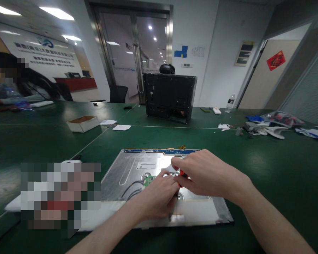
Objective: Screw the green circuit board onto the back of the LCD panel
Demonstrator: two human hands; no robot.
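Taking the worker's straight-ahead as 12 o'clock, the silver metal panel [135, 173] lies flat on the green worktop [257, 173] at 12, under both hands. R hand [201, 173] is pinched closed round a red-orange tool [183, 173], tip hidden; L hand [161, 192], fingers part curled, is just by the small green board [149, 180], can't tell if it grips anything. Black housing [169, 95] stands farther off approx 12, open box [84, 125] approx 11, bottle [230, 103] approx 1.
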